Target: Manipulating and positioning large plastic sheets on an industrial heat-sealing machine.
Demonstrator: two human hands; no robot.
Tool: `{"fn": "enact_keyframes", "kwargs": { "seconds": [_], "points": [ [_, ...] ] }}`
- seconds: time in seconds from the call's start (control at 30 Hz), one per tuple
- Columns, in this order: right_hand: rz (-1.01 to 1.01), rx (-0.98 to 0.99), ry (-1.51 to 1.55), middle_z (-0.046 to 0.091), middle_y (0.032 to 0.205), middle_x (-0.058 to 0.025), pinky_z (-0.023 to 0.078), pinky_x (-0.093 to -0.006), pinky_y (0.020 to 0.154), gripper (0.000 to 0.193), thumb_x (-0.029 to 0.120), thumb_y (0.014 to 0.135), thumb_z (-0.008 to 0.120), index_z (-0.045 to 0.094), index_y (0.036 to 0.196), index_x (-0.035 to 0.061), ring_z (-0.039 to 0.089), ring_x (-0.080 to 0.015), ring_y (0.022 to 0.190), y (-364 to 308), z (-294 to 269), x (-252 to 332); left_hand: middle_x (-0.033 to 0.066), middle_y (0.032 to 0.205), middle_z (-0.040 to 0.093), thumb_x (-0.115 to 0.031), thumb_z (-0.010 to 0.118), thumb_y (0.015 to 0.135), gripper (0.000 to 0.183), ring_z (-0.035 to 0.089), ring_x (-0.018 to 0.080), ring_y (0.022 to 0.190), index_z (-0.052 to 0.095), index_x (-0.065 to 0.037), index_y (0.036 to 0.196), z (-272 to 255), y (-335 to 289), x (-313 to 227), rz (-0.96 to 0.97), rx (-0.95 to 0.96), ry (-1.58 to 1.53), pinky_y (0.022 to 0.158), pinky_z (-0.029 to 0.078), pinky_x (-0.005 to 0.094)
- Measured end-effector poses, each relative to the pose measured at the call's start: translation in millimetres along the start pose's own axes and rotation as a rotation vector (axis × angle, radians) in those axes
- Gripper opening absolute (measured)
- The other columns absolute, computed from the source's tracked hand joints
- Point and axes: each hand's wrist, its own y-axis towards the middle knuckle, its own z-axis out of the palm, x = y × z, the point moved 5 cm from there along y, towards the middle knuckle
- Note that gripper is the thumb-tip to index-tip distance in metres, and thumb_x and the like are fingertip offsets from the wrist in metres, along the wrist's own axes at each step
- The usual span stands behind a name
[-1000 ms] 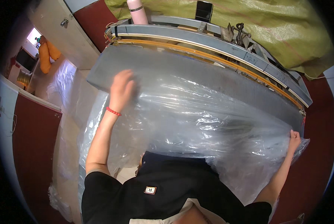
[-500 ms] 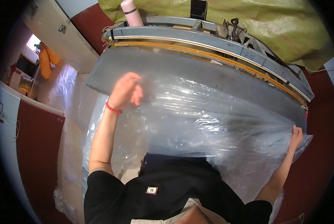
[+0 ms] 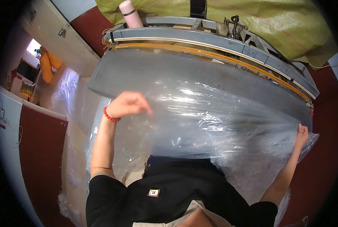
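A wide sheet of clear plastic film lies over a long grey padded bench and hangs down its near side. Its far edge crosses the grey surface. At the right end, my right hand is closed on the film, drawing it into creases that fan out leftward. My left hand, with a red bead bracelet at the wrist, hovers over the left part of the film. Motion blurs its fingers, but they look loosely curved and apart, with nothing visible in them.
Behind the bench runs a grey metal bar with an orange strip below it. A pink bottle and a metal clamp stand there. Green sheeting hangs behind. At left are a door and more film.
My left hand has come down and nearer to me, toward the film. My right hand keeps its grip at the right end, almost unmoved.
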Motion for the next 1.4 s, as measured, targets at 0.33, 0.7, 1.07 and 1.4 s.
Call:
{"fn": "enact_keyframes", "kwargs": {
  "seconds": [0.33, 0.7, 1.07, 1.4],
  "points": [
    [-0.01, -0.014, -0.043, 0.038, 0.059, -0.0041, 0.036, -0.0276, 0.056, 0.033, 0.029, 0.08, 0.062, 0.049, 0.07, 0.0008, 0.036, -0.015, 0.057, 0.6, 0.9, 11.1, 0.0137, 0.098, 0.059, -0.003, 0.061, 0.073, 0.023, 0.054, 0.0285, 0.091, 0.059, 0.002, 0.095, -1.5, 31.6, 47.5, 0.174, -0.505, 1.183, 0.08, 0.043, 0.0325],
    [0.011, -0.005, -0.028, 0.039, 0.057, -0.0053, 0.036, -0.0295, 0.054, 0.032, 0.03, 0.08, 0.061, 0.05, 0.07, 0.001, 0.036, -0.0155, 0.055, 1.1, 1.6, 13.8, 0.0087, 0.078, 0.057, -0.01, 0.049, 0.083, 0.011, 0.053, 0.0219, 0.071, 0.055, -0.001, 0.083, -112.2, -17.7, 52.1, 0.007, -1.337, 0.797, 0.066, 0.043, 0.0301],
    [-0.066, -0.024, -0.053, 0.036, 0.057, -0.0034, 0.034, -0.0285, 0.053, 0.034, 0.03, 0.08, 0.06, 0.046, 0.067, 0.0029, 0.035, -0.0141, 0.055, 2.3, 2.9, 1.2, 0.0069, 0.137, 0.032, -0.034, 0.045, 0.087, 0.046, 0.025, 0.0301, 0.128, 0.038, -0.02, 0.13, -98.4, -9.9, 73.5, -0.287, -0.467, 1.443, 0.099, 0.025, 0.0495],
    [-0.001, -0.001, -0.097, 0.038, 0.058, -0.0014, 0.035, -0.0281, 0.054, 0.033, 0.031, 0.082, 0.059, 0.047, 0.069, 0.0027, 0.036, -0.013, 0.056, 8.5, 4.7, -22.7, 0.0126, 0.134, 0.033, -0.047, 0.066, 0.063, 0.081, 0.029, 0.0339, 0.125, 0.036, -0.006, 0.126, -10.6, -44.8, 33.0, -0.011, -0.28, 1.575, 0.101, 0.023, 0.0466]
  ]
}}
